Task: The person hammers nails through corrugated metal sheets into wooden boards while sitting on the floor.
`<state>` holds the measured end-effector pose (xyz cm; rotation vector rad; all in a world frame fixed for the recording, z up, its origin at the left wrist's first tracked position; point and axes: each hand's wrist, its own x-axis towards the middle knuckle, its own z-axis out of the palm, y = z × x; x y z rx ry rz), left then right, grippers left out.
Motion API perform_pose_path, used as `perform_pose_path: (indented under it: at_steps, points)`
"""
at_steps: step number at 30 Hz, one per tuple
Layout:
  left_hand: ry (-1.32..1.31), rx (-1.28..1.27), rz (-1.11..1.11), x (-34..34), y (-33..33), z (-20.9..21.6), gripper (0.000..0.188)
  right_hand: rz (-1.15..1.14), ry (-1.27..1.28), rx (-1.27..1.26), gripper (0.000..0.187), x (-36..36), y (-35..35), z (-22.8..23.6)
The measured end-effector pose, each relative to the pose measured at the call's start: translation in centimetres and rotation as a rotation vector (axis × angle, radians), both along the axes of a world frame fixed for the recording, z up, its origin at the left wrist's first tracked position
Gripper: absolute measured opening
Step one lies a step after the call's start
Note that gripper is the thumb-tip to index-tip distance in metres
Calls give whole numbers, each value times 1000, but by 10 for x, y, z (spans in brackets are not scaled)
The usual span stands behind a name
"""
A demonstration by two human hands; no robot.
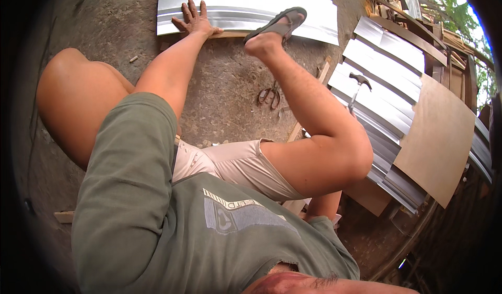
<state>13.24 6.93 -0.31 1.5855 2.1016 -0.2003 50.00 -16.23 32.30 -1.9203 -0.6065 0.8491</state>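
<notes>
My left hand (195, 21) lies palm down near the left end of a shiny ribbed metal sheet (235, 11), with its fingers spread and nothing in it. Under the sheet's near edge, beside my thumb, a strip of wood (232, 34) shows. A sandalled foot (277, 27) of mine rests on the same sheet, to the right of the hand. Of my right arm (323, 205) only a part appears beneath my bent leg; the hand itself is hidden. On the ground between my legs and the sheet lie rusty-handled shears (269, 96).
A claw hammer (358, 85) lies on a stack of metal sheets (384, 61) to the right. Thin plywood (439, 137) partly covers that stack. Wooden slats (323, 73) lie beside my leg, and scrap timber (449, 48) is piled at the far right.
</notes>
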Motion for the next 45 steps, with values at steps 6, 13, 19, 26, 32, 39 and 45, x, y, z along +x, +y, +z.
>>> perform_pose_path:
  at_steps: [6, 13, 19, 26, 32, 39, 45]
  points:
    - [50, -43, 26, -14, -8, 11, 135, 64, -133, 85, 31, 14, 36, 55]
    - [50, 117, 5, -12, -13, -15, 137, 343, -408, 397, 22, -43, 92, 118]
    - [-26, 220, 24, -11, -17, -28, 140, 508, -328, 267, 20, -160, 88, -67]
    - [-36, 132, 62, -13, -7, -20, 142, 616, -415, -230, 39, -229, 75, -233]
    - [-44, 159, 42, -6, -11, -15, 141, 578, -551, -261, 41, -227, 76, -298]
    - [-30, 163, 60, -14, -13, -22, 141, 609, -431, -303, 41, -231, 87, -275]
    - [-20, 103, 69, -17, -12, -14, 143, 615, -461, -378, 42, -227, 73, -300]
